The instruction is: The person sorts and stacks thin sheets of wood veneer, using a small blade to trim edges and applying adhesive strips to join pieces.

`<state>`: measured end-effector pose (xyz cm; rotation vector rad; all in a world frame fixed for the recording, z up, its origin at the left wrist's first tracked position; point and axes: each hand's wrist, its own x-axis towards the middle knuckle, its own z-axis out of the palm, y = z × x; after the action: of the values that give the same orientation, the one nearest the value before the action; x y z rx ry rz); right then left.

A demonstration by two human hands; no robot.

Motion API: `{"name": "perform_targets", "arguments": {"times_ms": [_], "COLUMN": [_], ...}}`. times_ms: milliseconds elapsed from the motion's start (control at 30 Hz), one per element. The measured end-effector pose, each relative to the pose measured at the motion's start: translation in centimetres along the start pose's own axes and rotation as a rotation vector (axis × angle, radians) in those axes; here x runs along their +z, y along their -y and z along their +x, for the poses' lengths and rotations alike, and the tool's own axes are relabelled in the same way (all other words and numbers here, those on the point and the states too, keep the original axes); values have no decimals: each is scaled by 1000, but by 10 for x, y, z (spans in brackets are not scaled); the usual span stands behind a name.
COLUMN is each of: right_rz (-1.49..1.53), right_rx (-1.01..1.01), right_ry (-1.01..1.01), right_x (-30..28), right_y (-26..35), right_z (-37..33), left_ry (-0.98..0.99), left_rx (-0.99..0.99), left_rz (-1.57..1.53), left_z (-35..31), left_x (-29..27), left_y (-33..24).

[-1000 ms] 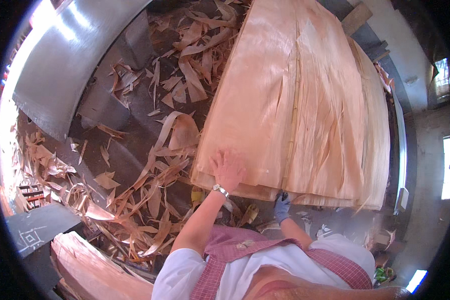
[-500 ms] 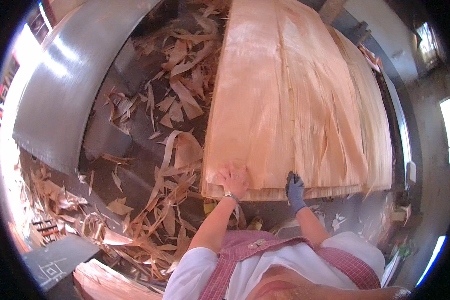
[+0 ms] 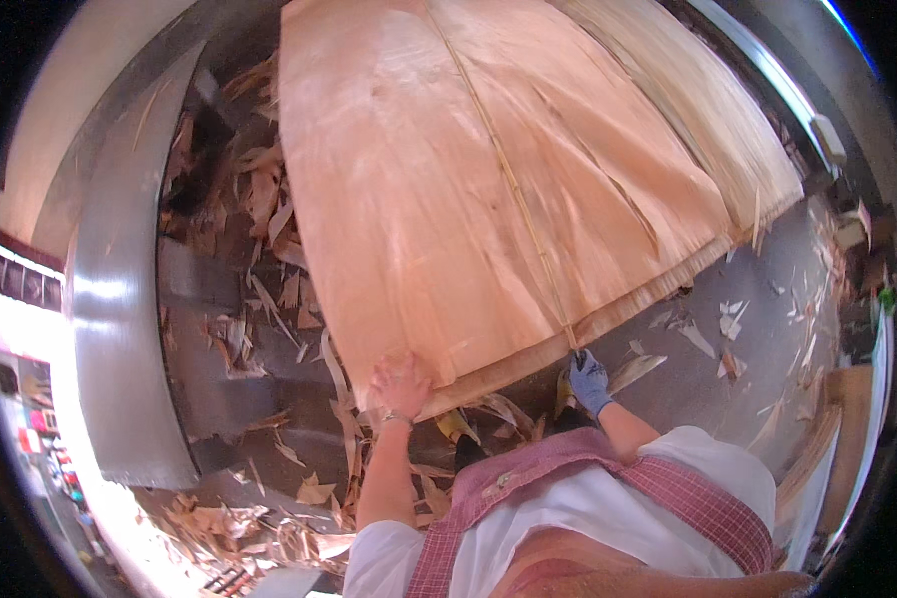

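Note:
A tall stack of pale pinkish wood veneer sheets (image 3: 399, 189) lies before me, its front edge slanting up to the right. My left hand (image 3: 402, 386), bare with a bracelet at the wrist, rests flat on the top sheet by the near left corner, fingers spread. A narrow veneer strip (image 3: 516, 189) runs lengthwise down the stack to the front edge. At its near end is my right hand (image 3: 588, 381), in a blue-grey glove with dark fingertips, closed on that end just off the edge.
Left of the stack stands a long, curved-looking metal panel (image 3: 120, 309). Veneer scraps (image 3: 264, 189) litter the gap between them, and more shavings (image 3: 219, 528) lie at lower left. Loose chips (image 3: 733, 324) are scattered on the floor to the right, near boards (image 3: 812, 463).
My view has turned, so the stack now slants leftward. My right hand has come from over the front edge to just off it, with the strip's end. My left hand stays on the near corner.

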<state>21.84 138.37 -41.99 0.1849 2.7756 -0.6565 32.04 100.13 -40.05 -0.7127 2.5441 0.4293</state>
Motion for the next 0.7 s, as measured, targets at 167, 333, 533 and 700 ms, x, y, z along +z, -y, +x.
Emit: {"name": "perform_targets", "arguments": {"times_ms": [167, 333, 533, 700], "right_rz": [45, 26, 78, -28], "right_rx": [-110, -76, 48, 54], "right_ry": [-182, -177, -8, -68], "right_x": [-21, -70, -183, -186], "right_y": [-92, -191, -203, -274], "right_z": [37, 73, 84, 105], "left_ry": [80, -221, -380, -295], "left_rx": [8, -94, 345, 616], "left_rz": [105, -5, 12, -53], "left_z": [18, 8, -10, -16], "left_x": [2, -25, -15, 2], "left_y": [5, -103, -296, -390]}}
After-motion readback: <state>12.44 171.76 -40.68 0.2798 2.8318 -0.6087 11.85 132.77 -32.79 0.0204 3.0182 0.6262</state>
